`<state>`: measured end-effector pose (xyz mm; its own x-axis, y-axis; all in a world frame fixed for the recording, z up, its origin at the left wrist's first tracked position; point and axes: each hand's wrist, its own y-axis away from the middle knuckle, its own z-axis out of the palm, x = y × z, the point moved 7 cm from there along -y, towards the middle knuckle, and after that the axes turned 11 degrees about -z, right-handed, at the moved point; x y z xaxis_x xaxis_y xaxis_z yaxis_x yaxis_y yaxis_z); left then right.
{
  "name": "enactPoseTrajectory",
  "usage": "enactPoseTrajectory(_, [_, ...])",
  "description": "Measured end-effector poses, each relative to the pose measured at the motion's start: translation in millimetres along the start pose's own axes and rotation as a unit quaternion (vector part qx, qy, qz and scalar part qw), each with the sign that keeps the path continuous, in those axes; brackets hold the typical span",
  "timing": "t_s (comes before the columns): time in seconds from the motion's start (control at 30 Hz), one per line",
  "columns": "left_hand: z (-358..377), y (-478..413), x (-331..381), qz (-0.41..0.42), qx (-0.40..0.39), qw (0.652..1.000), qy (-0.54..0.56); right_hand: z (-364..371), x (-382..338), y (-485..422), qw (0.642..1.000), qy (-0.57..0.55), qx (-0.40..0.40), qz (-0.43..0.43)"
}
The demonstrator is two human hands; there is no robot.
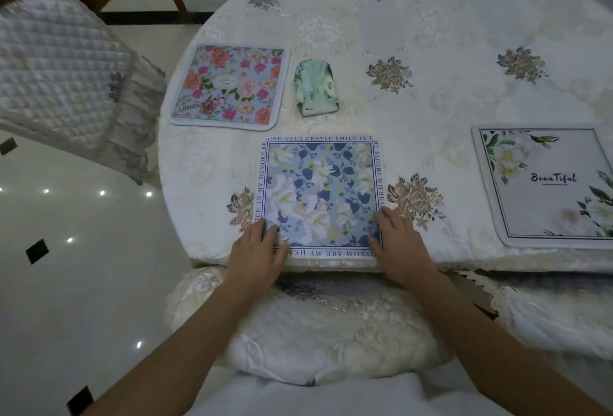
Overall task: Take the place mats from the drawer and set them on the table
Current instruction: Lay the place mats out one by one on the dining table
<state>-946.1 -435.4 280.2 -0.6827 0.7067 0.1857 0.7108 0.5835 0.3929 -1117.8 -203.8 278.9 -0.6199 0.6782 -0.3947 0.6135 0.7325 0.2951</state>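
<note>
Left hand [257,258], right hand [401,243] (flat) — on mat [318,190]

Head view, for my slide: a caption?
Left hand and right hand press the blue floral place mat at the table edge; pink floral mat, Beautiful mat, green pouch beyond.

Near corners of blue mat [320,193] under hands [257,253]; white mat [547,183] past right edge.

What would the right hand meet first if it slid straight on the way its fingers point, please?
Probably the green pouch, once the right hand crosses the blue mat under it.
</note>
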Motion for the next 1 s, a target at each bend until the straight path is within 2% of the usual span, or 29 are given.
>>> enactPoseTrajectory(0.2, [-4.0,6.6,-8.8,0.027,-0.010,0.999,-0.020,15.9,-2.0,38.8,0.999,0.019,-0.032,-0.030])
enactPoseTrajectory(0.33, [-7.0,10.1,2.3,0.036,-0.017,0.998,-0.048,8.2,-9.2,37.5,0.998,0.041,0.006,-0.039])
enactPoseTrajectory(0.43, [-5.8,16.2,38.3,0.079,-0.028,0.996,-0.026,10.3,-43.1,28.5,0.994,0.033,0.019,-0.106])
enactPoseTrajectory(0.57, [10.4,25.8,67.8,0.166,-0.040,0.985,-0.020,29.1,-81.1,19.0,0.979,0.021,-0.025,-0.204])
enactPoseTrajectory(0.67, [19.3,27.4,62.9,0.189,-0.036,0.980,-0.042,39.0,-81.7,21.2,0.973,0.050,-0.052,-0.217])
enactPoseTrajectory(0.87, [14.4,26.0,36.7,0.219,-0.014,0.971,-0.091,29.3,-55.2,31.1,0.972,0.075,-0.055,-0.215])
enactPoseTrajectory(1.0, [6.1,24.1,18.4,0.203,0.012,0.976,-0.080,25.1,-44.1,34.1,0.977,0.072,-0.048,-0.197])
